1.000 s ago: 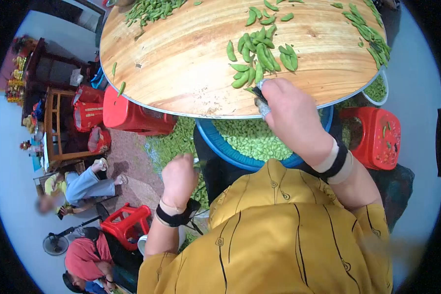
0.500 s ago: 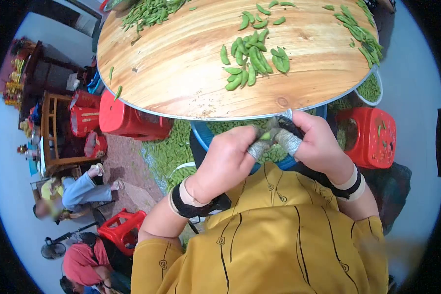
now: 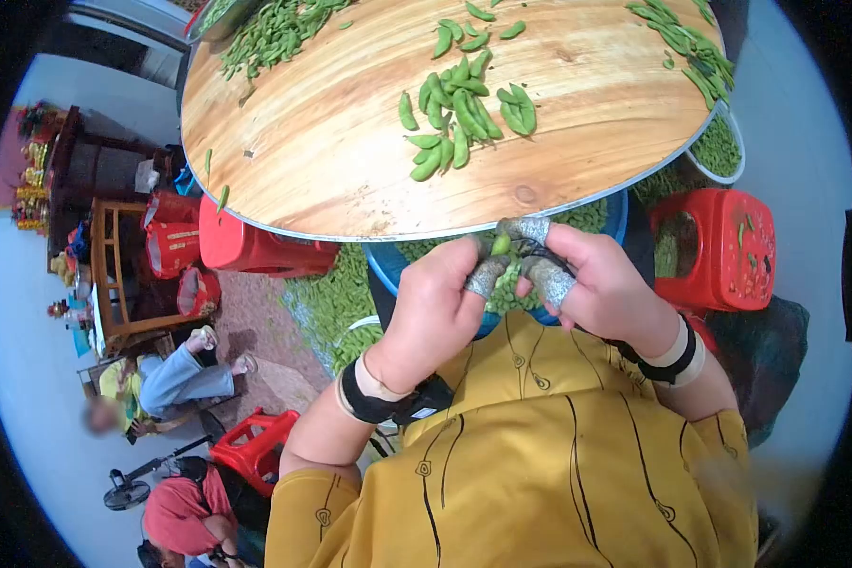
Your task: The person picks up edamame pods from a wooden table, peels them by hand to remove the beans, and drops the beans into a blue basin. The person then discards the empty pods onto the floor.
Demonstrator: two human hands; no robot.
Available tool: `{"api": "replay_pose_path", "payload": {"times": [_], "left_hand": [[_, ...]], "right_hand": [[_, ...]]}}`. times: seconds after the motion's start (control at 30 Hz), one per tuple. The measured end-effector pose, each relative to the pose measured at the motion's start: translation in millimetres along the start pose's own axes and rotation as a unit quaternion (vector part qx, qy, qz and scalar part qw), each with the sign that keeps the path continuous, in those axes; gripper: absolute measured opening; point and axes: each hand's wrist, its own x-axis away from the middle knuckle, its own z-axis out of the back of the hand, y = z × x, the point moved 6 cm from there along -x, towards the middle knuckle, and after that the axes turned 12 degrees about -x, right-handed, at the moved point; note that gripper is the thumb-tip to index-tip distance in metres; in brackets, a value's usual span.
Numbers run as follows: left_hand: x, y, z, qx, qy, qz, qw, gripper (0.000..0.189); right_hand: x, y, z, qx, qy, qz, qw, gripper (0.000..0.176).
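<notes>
My left hand [image 3: 435, 295] is closed in a pinch, with a green edamame pod [image 3: 502, 245] at its fingertips. Grey tape wraps the thumb and finger ends. Facing it, my right hand [image 3: 604, 284] has its taped fingers curled against the same pod, its thumb a little lower. Part of the pod is hidden by the fingers. Both hands are just off the near edge of the round wooden table [image 3: 322, 170], above a blue basin [image 3: 381, 270] with green beans in it. On the tabletop lies a loose group of edamame pods [image 3: 459, 109].
More pods pile up at the table's far left [image 3: 279, 33] and far right [image 3: 686, 47]. Red stools [image 3: 256, 241] stand at both sides. A white bowl of beans [image 3: 719, 151] is at right. Pods cover the floor [image 3: 327, 303]. Two people [image 3: 175, 516] sit at lower left.
The view has shifted slightly, so the table's pods appear further left. My right index finger and thumb have spread further apart, and the pod sits higher between my hands.
</notes>
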Motion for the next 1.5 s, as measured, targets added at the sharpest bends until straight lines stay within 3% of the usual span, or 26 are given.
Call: {"api": "replay_pose_path", "payload": {"times": [0.07, 0.2, 0.23, 0.27, 0.3, 0.33, 0.37, 0.43, 0.47, 0.5, 0.57, 0.63, 0.67, 0.8, 0.87, 0.9, 0.93, 0.97, 1.07, 1.1, 1.17, 1.23, 1.3, 1.37, 1.43, 1.5], "left_hand": [[1.6, 16.4, 1.1, -0.254, 0.086, -0.163, 0.949, 0.011], [3.0, 16.1, -3.3, -0.264, 0.063, -0.174, 0.946, 0.012], [-0.3, 5.3, -5.0, -0.074, -0.007, -0.053, 0.996, 0.011], [1.0, -5.8, -13.0, 0.121, -0.076, 0.072, 0.987, 0.010], [1.4, -8.0, -12.7, 0.121, -0.076, 0.072, 0.987, 0.010], [5.3, -16.6, -22.6, 0.349, -0.128, 0.147, 0.917, 0.013], [9.4, -19.6, -32.8, 0.554, -0.171, 0.212, 0.787, 0.017], [10.3, -22.6, -40.7, 0.590, -0.206, 0.179, 0.760, 0.026], [10.8, -25.2, -45.5, 0.641, -0.203, 0.185, 0.717, 0.022], [10.8, -25.3, -48.5, 0.688, -0.199, 0.190, 0.671, 0.020], [10.7, -28.9, -50.1, 0.676, -0.180, 0.215, 0.681, 0.020], [11.2, -33.0, -49.8, 0.608, -0.176, 0.226, 0.740, 0.019], [11.6, -33.3, -50.1, 0.608, -0.176, 0.225, 0.740, 0.019], [13.1, -34.5, -52.3, 0.571, -0.222, 0.214, 0.761, 0.019], [13.1, -34.9, -51.8, 0.558, -0.239, 0.205, 0.767, 0.018], [12.5, -38.3, -50.9, 0.488, -0.236, 0.203, 0.815, 0.017], [12.8, -41.2, -50.1, 0.415, -0.232, 0.202, 0.856, 0.017], [12.8, -39.2, -49.5, 0.416, -0.231, 0.198, 0.857, 0.017], [12.3, -32.6, -31.0, 0.230, -0.185, 0.174, 0.939, 0.021], [18.2, -36.9, -25.8, 0.231, -0.184, 0.171, 0.940, 0.021], [29.0, -46.1, -0.3, -0.051, -0.120, 0.050, 0.990, 0.027], [50.9, -66.0, 18.5, -0.279, -0.146, 0.073, 0.946, 0.026], [80.9, -97.4, 30.6, -0.471, -0.194, 0.157, 0.846, 0.026], [92.2, -100.2, 39.1, -0.472, -0.183, 0.149, 0.850, 0.026], [90.3, -95.8, 42.9, -0.470, -0.175, 0.143, 0.853, 0.026], [64.9, -65.3, 45.2, -0.287, -0.080, 0.079, 0.951, 0.020]], "right_hand": [[-1.0, -0.4, 1.3, -0.078, 0.006, 0.085, 0.993, 0.029], [-6.6, 24.2, 4.5, -0.165, -0.021, 0.010, 0.986, 0.029], [-7.5, 31.7, 2.6, -0.229, -0.027, -0.015, 0.973, 0.029], [-7.2, 36.5, 0.4, -0.292, -0.033, -0.040, 0.955, 0.029], [-6.0, 36.2, -1.4, -0.292, -0.034, -0.040, 0.955, 0.029], [-4.1, 35.9, -5.6, -0.325, -0.040, -0.048, 0.944, 0.028], [-2.9, 34.8, -8.6, -0.356, -0.047, -0.055, 0.932, 0.027], [-8.9, 44.0, -6.5, -0.282, -0.032, -0.032, 0.958, 0.026], [-12.2, 31.9, 2.0, -0.075, 0.025, 0.178, 0.981, 0.027], [-1.8, 14.5, -0.5, 0.140, 0.080, 0.372, 0.914, 0.029], [0.4, 13.8, 3.4, 0.168, 0.073, 0.313, 0.932, 0.030], [-6.1, 22.2, 7.3, 0.011, 0.035, 0.230, 0.972, 0.027], [-9.3, 25.2, 9.0, -0.061, 0.018, 0.171, 0.983, 0.023], [-11.4, 20.5, 14.3, -0.019, 0.013, 0.147, 0.989, 0.022], [-13.1, 18.9, 13.8, 0.072, -0.001, 0.120, 0.990, 0.020], [-14.4, 16.4, 13.7, 0.077, -0.001, 0.123, 0.989, 0.020], [-11.8, 8.8, 9.8, 0.187, 0.012, 0.186, 0.965, 0.021], [-7.9, 3.3, 3.3, 0.293, 0.024, 0.245, 0.924, 0.023], [-6.0, 9.9, -7.5, 0.393, 0.066, 0.239, 0.885, 0.020], [-6.2, 10.3, -7.4, 0.436, 0.089, 0.231, 0.865, 0.018], [-7.8, 8.9, -2.5, 0.441, 0.068, 0.231, 0.865, 0.015], [-4.1, -4.9, -6.9, 0.376, -0.014, 0.266, 0.888, 0.015], [-7.3, -31.9, 1.4, 0.370, 0.057, 0.271, 0.887, 0.015], [-21.2, -51.8, 15.4, 0.364, 0.128, 0.276, 0.880, 0.015], [-34.0, -72.5, 26.7, 0.444, 0.220, 0.338, 0.800, 0.014], [-55.7, -71.9, 32.7, 0.482, 0.219, 0.314, 0.788, 0.012]]}}
